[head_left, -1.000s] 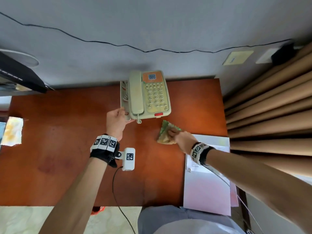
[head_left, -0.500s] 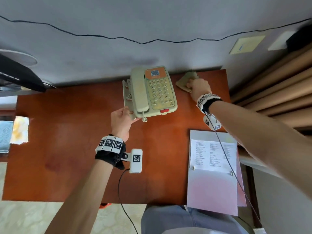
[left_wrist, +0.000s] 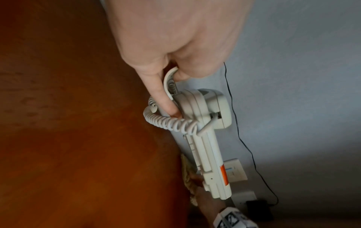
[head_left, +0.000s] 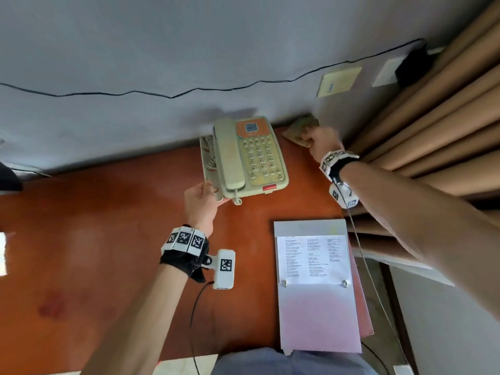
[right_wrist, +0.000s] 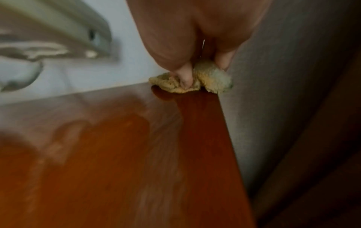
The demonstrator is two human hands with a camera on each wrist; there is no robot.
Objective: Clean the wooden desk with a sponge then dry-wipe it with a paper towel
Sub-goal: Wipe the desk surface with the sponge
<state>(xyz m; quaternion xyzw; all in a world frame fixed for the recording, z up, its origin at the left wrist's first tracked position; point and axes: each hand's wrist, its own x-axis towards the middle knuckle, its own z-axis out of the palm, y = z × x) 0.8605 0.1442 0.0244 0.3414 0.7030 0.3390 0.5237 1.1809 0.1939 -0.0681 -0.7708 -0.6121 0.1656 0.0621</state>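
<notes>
My right hand grips a crumpled yellowish sponge and presses it on the reddish wooden desk in its far right corner, against the wall. The right wrist view shows the fingers dug into the sponge at the desk's corner. My left hand grips the near left corner of a beige telephone and holds it lifted and tilted off the desk. In the left wrist view thumb and finger pinch the telephone by its edge, its coiled cord hanging.
A folder with a printed sheet lies at the desk's near right. Brown curtain folds hang right of the desk. A grey wall with a black cable backs it. A pale sheet shows at the left edge.
My right hand slid the sponge from the spot in front of the telephone up to the far right corner. The left hand kept holding the lifted telephone.
</notes>
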